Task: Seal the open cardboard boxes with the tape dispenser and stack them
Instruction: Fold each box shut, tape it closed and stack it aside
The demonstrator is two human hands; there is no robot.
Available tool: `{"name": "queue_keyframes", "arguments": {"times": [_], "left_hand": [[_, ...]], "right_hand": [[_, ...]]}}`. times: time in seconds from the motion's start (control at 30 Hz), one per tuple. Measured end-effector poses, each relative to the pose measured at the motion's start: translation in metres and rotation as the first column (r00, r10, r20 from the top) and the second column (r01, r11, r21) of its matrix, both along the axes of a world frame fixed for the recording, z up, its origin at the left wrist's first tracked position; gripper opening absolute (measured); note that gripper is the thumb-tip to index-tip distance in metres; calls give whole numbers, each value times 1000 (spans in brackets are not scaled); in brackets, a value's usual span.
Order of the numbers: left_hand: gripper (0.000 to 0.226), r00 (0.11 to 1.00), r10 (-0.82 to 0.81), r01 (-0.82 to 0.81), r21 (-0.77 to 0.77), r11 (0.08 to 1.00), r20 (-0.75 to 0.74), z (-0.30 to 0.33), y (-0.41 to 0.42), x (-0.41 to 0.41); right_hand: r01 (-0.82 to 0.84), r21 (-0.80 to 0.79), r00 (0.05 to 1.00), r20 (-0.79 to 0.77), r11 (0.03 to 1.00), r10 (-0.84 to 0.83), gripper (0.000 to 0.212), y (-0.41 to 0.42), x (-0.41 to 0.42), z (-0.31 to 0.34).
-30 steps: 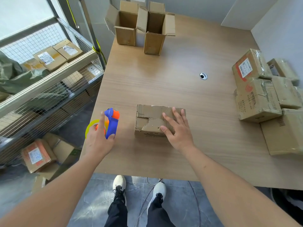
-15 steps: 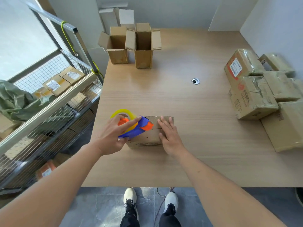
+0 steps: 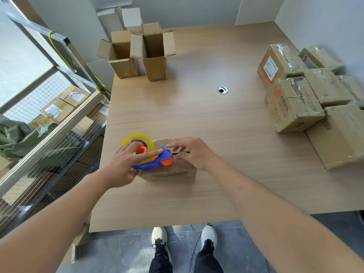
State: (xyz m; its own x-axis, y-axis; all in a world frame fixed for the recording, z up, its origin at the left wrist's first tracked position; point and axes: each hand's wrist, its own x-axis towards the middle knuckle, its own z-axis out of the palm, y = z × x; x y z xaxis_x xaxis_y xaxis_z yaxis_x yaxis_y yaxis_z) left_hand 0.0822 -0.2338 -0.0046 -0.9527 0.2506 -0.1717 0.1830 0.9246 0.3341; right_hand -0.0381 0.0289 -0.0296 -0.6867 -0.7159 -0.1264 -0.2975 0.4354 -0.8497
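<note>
A small cardboard box with its flaps folded down lies near the front of the wooden table. My left hand grips the blue and orange tape dispenser with its yellowish tape roll, pressed on the box's left top. My right hand rests on the box's top right, fingers spread toward the dispenser's nose. Two open boxes, a shorter box and a taller box, stand upright at the far left of the table.
Taped cardboard boxes are piled along the table's right edge by the wall. A cable hole sits mid-table. A metal wire rack holding parcels stands close on the left. My shoes show below the table's front edge.
My left hand brought the dispenser from the left of the box onto its top. My right hand shifted from lying flat on the lid to fingertips near the dispenser's nose.
</note>
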Motion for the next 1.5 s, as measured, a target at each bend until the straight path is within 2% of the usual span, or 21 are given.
{"name": "queue_keyframes", "arguments": {"times": [0.03,0.2,0.47,0.7,0.93,1.07,1.13,1.2,1.27,1.37,1.5], "left_hand": [[96,1000,-6,6,0,1000,6,1,-1,-1],[96,1000,0,-1,43,999,19,5,3,-5],[93,1000,-22,22,37,999,5,6,2,-3],[91,1000,-9,9,-3,1000,5,9,6,0],[90,1000,0,1,-29,1000,23,12,9,-1],[92,1000,9,-8,-42,999,30,11,9,-1],[91,999,16,-15,-39,999,30,10,10,-2],[90,999,21,-20,-37,999,32,11,10,-1],[88,999,25,-24,-38,999,27,11,11,0],[72,997,65,-66,-34,997,-46,8,19,-1],[63,969,185,-197,-61,979,-162,-6,37,0]], "right_hand": [[-21,-16,998,57,1000,22,37,-2,-2,2],[-51,3,995,83,999,51,45,-8,-12,1],[-62,-63,983,167,996,72,26,-7,-25,-1],[-26,0,988,155,1000,26,22,-13,-19,-3],[-20,29,999,51,999,19,22,-15,-15,1],[-67,77,992,114,995,58,28,-17,-18,4],[-79,79,988,142,994,67,24,-16,-19,4],[-80,79,993,95,994,73,16,-16,-20,5],[-60,86,998,39,994,57,12,-17,-20,4],[29,102,1000,-14,994,-27,7,-23,-16,2],[148,84,989,-23,985,-146,22,-26,-7,0]]}}
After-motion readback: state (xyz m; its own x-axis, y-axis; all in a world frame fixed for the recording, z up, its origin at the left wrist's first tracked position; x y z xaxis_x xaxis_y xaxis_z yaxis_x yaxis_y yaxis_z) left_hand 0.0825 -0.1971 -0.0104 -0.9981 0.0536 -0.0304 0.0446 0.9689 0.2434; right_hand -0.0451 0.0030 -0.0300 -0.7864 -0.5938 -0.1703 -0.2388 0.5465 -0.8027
